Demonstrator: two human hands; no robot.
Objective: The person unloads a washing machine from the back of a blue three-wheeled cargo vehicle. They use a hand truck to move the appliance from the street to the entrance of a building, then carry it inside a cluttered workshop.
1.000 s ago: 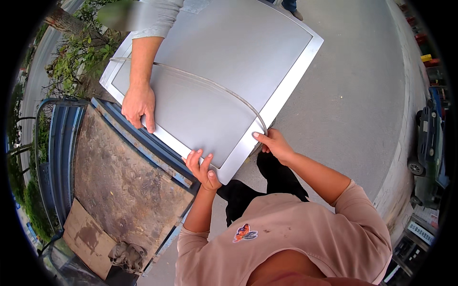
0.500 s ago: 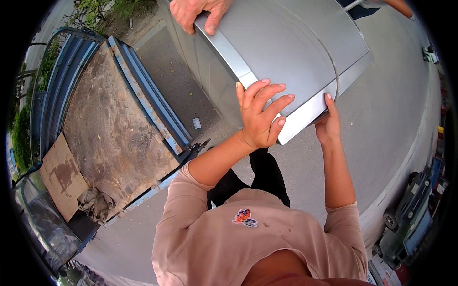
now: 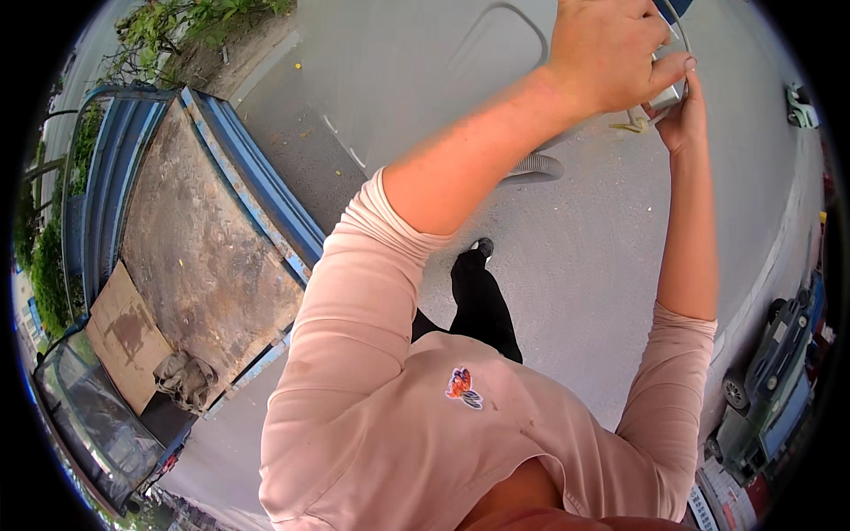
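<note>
A large grey washing machine [image 3: 425,97] fills the top middle, its smooth side panel with a moulded curve facing me. My left hand [image 3: 611,53] reaches across in front of it, fingers curled over its edge at the upper right. On the same corner, my right hand [image 3: 683,119] grips from the right, thumb up against the edge and close to the left thumb. A ridged grey hose [image 3: 536,166] sticks out below my left forearm. Under the corner, beside my right hand, hangs a pale yellowish cord [image 3: 632,125]. My left wrist and hand hide part of the machine.
To the left stands a blue cargo tricycle with a worn, rusty bed [image 3: 199,221]. A cardboard sheet [image 3: 128,336] and a crumpled grey cloth [image 3: 185,380] lie on it. A dark vehicle [image 3: 770,372] is parked at the far right. Green plants [image 3: 177,35] border the road.
The washing machine has turned, its silver top edge swinging away and its side now facing me. Both my hands have moved up and right. Another person's hand at the top has left view.
</note>
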